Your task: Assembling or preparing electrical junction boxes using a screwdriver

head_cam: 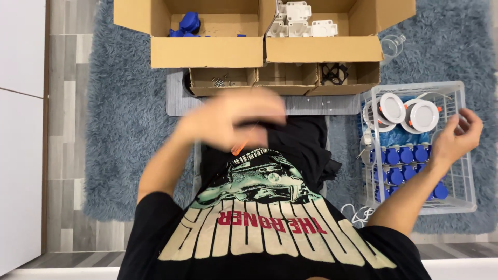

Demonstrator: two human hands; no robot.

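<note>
1. Left hand blurred over the lap, just in front of the small boxes; an orange thing poking out beneath it, too smeared to name; grip cannot be told.
2. Right hand raised over the right edge of the white wire basket, fingers curled loosely, palm open, holding nothing visible.
3. In the basket: two round white lamps side by side at the far end, rows of blue caps below them, too crowded to count.
4. Ahead, two big cardboard boxes touching each other; blue parts in the left one, white plastic blocks in the right.
5. Just in front of those, three small open boxes in a row: screws in the left, black wire loops in the right, middle one's contents not clear.
6. Grey mat under the small boxes, shaggy blue rug under everything, wood floor along the left.
7. Open rug to the left of the lap; basket close on the right side.
</note>
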